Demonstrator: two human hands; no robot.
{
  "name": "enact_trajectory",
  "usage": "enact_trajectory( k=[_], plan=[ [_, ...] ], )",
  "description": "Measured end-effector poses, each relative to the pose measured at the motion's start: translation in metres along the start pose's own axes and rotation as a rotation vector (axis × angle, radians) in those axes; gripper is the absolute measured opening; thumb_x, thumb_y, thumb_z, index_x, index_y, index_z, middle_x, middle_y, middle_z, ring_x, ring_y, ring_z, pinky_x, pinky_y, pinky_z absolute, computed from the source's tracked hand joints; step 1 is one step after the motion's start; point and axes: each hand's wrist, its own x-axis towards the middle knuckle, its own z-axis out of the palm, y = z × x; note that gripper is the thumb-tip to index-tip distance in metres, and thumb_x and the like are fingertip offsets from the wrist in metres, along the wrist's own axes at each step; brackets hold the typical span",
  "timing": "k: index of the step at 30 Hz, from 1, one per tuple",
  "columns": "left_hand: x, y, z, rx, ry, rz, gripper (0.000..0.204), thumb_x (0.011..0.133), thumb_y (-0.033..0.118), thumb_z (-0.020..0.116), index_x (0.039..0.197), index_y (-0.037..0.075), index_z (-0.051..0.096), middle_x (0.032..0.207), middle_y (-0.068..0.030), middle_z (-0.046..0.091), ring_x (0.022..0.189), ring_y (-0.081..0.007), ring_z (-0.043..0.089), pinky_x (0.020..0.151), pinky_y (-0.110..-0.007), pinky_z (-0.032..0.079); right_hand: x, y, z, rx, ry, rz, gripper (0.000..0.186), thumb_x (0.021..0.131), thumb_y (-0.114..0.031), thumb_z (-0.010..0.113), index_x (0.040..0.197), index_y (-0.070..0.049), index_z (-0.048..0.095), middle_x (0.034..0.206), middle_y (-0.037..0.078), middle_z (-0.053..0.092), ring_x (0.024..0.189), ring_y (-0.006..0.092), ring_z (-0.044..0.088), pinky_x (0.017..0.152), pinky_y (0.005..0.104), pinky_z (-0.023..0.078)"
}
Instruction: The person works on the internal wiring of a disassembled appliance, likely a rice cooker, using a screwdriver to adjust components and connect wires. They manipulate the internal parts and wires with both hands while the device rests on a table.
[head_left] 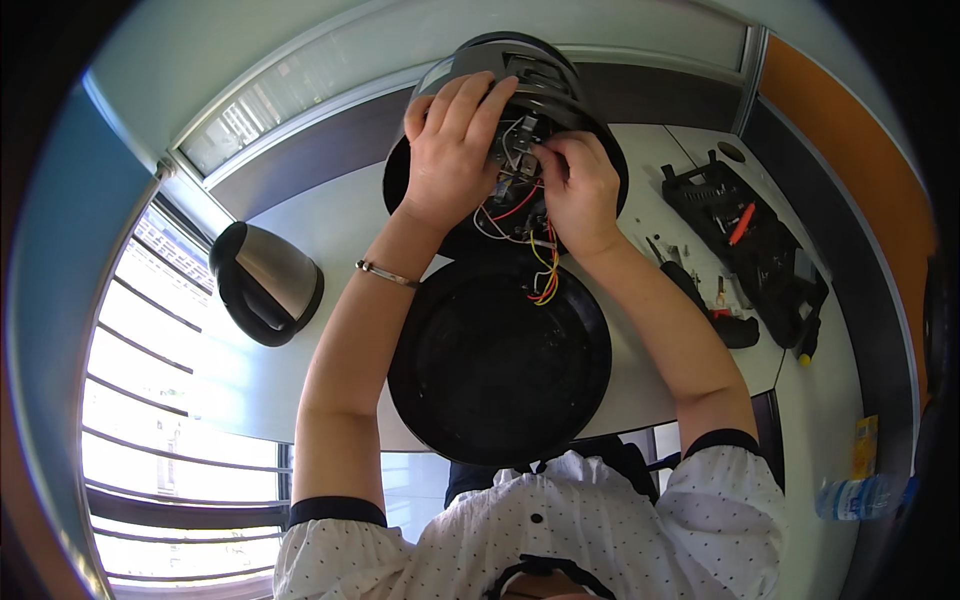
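An opened round appliance [605,165], dark with bare wiring inside, lies at the far middle of the table. My left hand [450,150] is curled over its upper part, fingers at the inner edge and thumb hidden. My right hand [582,190] pinches at a small dark part among the wires; what is between the fingertips is too small to make out. Yellow, red and white wires [545,285] run from the inside down to a round black cover [500,370], which lies hollow side up between my forearms.
A steel and black electric kettle [268,283] stands at the left. On the right lie an open black tool case [745,235] with a red-handled tool [742,223], a dark power screwdriver [690,290] and several small loose parts. A plastic bottle [855,498] is at the lower right.
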Motion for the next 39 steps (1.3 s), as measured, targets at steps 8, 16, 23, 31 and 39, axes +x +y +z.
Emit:
enact_trajectory(
  k=[8, 16, 23, 31, 39],
  plan=[
    [-0.001, 0.002, 0.002, 0.018, -0.001, -0.02, 0.067, 0.062, 0.004, 0.065, 0.127, 0.013, 0.055, 0.123, -0.0035, 0.055, 0.113, -0.0196, 0.053, 0.095, -0.036, 0.031, -0.002, 0.002, 0.001, -0.006, 0.044, -0.004, 0.015, 0.072, 0.004, 0.072, 0.079, 0.0, 0.06, 0.08, 0.012, 0.062, 0.067, 0.0302, 0.062, 0.058, 0.0359, 0.051],
    [-0.001, 0.002, 0.007, 0.049, 0.003, 0.012, 0.067, 0.063, 0.006, 0.066, 0.128, 0.011, 0.054, 0.124, -0.003, 0.055, 0.113, -0.0207, 0.052, 0.095, -0.037, 0.03, -0.002, 0.005, -0.001, 0.029, 0.051, 0.0, 0.016, 0.073, 0.002, 0.072, 0.081, -0.001, 0.059, 0.08, 0.013, 0.061, 0.067, 0.0312, 0.062, 0.058, 0.0364, 0.051],
    [0.0, 0.005, 0.007, 0.067, 0.022, 0.013, 0.067, 0.062, 0.006, 0.065, 0.128, 0.011, 0.053, 0.124, -0.0046, 0.054, 0.114, -0.0222, 0.051, 0.095, -0.037, 0.03, -0.003, 0.005, -0.002, 0.065, 0.044, 0.018, 0.014, 0.074, 0.002, 0.072, 0.083, 0.0, 0.061, 0.081, 0.012, 0.061, 0.068, 0.0312, 0.062, 0.059, 0.0359, 0.051],
    [-0.002, 0.002, 0.009, 0.074, 0.016, 0.006, 0.075, 0.059, 0.006, 0.069, 0.132, 0.011, 0.05, 0.124, -0.0051, 0.055, 0.114, -0.0233, 0.053, 0.097, -0.036, 0.029, -0.003, 0.005, -0.003, 0.098, 0.022, 0.024, 0.015, 0.075, 0.005, 0.069, 0.087, 0.002, 0.062, 0.085, 0.013, 0.061, 0.071, 0.0303, 0.064, 0.06, 0.0347, 0.052],
    [-0.004, 0.002, 0.007, 0.096, 0.004, -0.024, 0.076, 0.058, 0.005, 0.067, 0.132, 0.011, 0.05, 0.125, -0.0048, 0.054, 0.115, -0.0226, 0.052, 0.098, -0.036, 0.028, -0.006, 0.003, -0.012, 0.183, -0.127, 0.051, 0.025, 0.075, 0.008, 0.064, 0.099, 0.002, 0.056, 0.099, 0.015, 0.057, 0.079, 0.035, 0.062, 0.067, 0.0384, 0.053]
  ],
)
